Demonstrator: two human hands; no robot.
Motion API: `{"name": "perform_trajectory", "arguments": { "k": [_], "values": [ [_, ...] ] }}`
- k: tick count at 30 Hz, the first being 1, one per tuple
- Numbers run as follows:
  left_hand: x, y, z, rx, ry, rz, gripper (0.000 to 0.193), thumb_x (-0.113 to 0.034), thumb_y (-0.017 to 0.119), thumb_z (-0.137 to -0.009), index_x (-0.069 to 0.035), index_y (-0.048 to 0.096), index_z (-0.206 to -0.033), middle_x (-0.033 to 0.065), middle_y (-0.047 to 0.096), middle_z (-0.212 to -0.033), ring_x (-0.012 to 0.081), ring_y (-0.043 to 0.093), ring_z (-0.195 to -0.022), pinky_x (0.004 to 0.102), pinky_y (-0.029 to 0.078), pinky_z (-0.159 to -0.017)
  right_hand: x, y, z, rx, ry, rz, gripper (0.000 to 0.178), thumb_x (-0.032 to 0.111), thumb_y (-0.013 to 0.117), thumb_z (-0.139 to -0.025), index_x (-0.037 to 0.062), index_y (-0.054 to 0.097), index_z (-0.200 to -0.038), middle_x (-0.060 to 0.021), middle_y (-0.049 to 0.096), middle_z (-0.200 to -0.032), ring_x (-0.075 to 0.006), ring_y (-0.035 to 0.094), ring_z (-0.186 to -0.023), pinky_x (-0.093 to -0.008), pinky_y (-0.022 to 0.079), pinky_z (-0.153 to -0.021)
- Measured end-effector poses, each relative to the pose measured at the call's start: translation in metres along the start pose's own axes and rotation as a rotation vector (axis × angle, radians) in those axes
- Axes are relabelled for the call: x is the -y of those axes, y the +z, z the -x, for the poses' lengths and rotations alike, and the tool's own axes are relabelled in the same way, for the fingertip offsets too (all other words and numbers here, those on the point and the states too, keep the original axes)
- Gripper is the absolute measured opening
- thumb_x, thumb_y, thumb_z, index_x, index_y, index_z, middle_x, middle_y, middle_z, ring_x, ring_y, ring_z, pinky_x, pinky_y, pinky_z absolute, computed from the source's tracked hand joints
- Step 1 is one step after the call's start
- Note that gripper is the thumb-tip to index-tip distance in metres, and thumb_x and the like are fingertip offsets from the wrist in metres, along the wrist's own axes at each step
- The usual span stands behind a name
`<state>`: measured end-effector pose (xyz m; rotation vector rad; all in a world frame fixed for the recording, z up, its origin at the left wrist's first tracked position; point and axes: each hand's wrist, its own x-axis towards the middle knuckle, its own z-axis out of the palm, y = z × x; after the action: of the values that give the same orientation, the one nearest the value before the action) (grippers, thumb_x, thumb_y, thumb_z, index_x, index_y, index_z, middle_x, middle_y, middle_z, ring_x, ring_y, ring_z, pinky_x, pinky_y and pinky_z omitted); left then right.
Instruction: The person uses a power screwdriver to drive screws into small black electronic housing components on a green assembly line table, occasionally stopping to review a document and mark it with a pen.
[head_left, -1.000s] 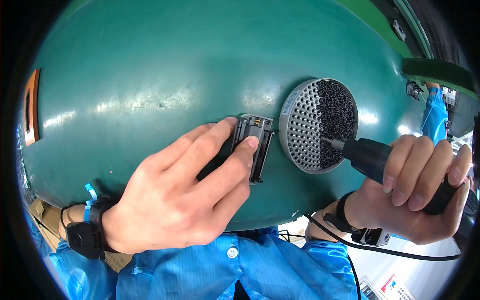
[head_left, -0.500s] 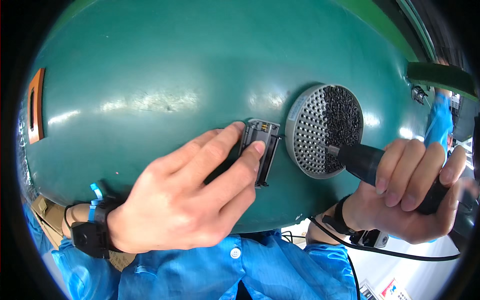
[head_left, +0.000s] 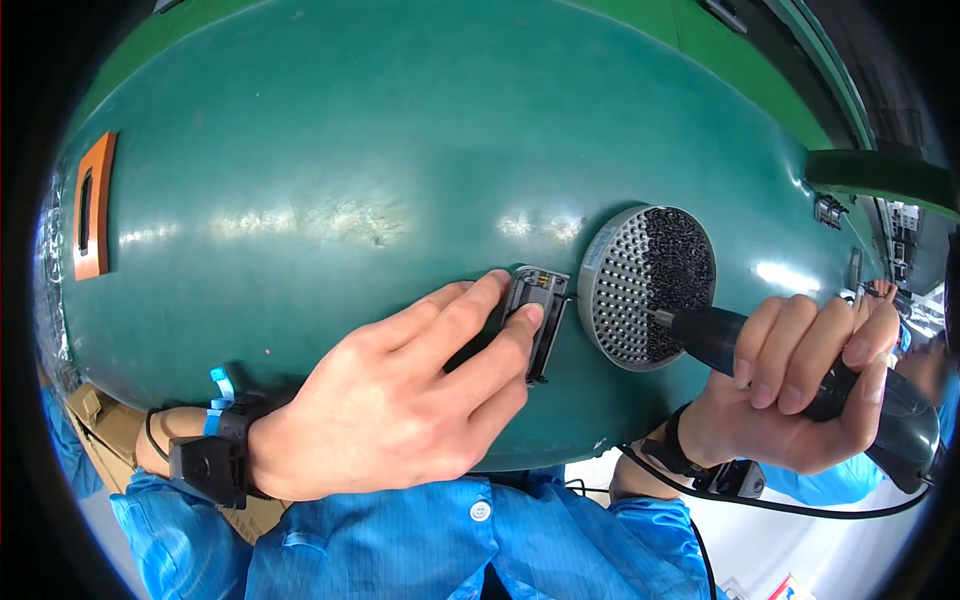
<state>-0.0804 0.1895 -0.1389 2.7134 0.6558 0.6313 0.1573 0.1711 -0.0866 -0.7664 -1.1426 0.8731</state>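
Fingers of my left hand (head_left: 400,395) grip a small dark grey plastic housing (head_left: 545,290) with gold contacts near its far end; it rests on the green table. My right hand (head_left: 800,385) is wrapped round a black corded electric screwdriver (head_left: 715,338). The screwdriver's metal tip points left, over a round grey dish (head_left: 598,290) just right of the housing. One half of this dish is a plate with rows of holes, and the other half is covered with many tiny black screws (head_left: 680,255). Whether the tip touches the plate I cannot tell.
An orange slotted block (head_left: 95,215) lies at the far left of the green table (head_left: 300,130). Small black parts (head_left: 828,210) sit at the right edge. A black cable (head_left: 800,510) runs below my right hand. A cardboard box (head_left: 105,425) stands at lower left, and another person's hand (head_left: 882,290) shows at far right.
The whole view has shifted a little, with the housing and my left hand appearing further right. The screwdriver's tip stays over the dish. Both hands keep their hold.
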Motion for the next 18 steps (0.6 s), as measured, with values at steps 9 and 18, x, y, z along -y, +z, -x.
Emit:
{"name": "perform_trajectory", "arguments": {
  "k": [9, 18],
  "values": [
    [-0.0002, -0.0049, -0.0028, 0.062, 0.020, 0.006, 0.029, -0.011, 0.074, -0.068, 0.002, 0.072, -0.094, 0.0140, 0.067, -0.118, 0.0363, 0.065, -0.108, 0.0408, 0.060, -0.081, -0.0007, -0.0002, 0.0031, 0.067, -0.050, 0.020, 0.015, 0.022, 0.037, -0.101, 0.0079, 0.039, -0.097, -0.0026, 0.044, -0.059, -0.0120, 0.042, -0.045, -0.0285, 0.040, -0.045],
    [0.0003, -0.0037, -0.0016, 0.050, 0.021, 0.000, 0.032, -0.010, 0.078, -0.067, 0.003, 0.071, -0.095, 0.0145, 0.066, -0.121, 0.0366, 0.065, -0.109, 0.0430, 0.061, -0.080, 0.0004, -0.0026, 0.0050, 0.045, -0.024, 0.008, 0.015, 0.023, 0.037, -0.102, 0.0090, 0.039, -0.099, -0.0026, 0.043, -0.060, -0.0128, 0.040, -0.046, -0.0295, 0.040, -0.046]
  ]
}}
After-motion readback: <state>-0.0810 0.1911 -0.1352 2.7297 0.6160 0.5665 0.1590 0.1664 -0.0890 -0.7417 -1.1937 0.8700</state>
